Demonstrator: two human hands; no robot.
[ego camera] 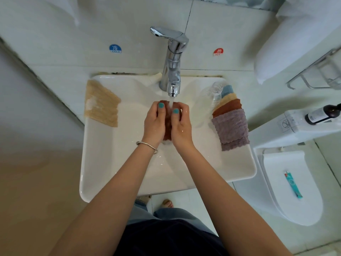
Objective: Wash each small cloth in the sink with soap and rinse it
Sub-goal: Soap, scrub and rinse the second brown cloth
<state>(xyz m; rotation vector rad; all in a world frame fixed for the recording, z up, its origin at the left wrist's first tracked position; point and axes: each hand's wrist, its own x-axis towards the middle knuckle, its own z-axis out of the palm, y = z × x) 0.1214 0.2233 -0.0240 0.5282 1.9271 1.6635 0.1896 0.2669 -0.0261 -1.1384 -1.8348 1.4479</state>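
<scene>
A brown cloth is bunched between my left hand and my right hand, over the middle of the white sink. Both hands are shut on it, thumbs on top. Water runs from the chrome tap onto the cloth's top end. A tan cloth with white foam on it lies over the sink's left rim. On the right rim lies a fanned stack of cloths: purple in front, then brown, tan and blue behind.
A clear plastic bottle lies on the sink's right side beside the cloth stack. To the right stands a toilet with a toothpaste tube on its lid and a dark pump bottle on its tank. Tiled wall behind.
</scene>
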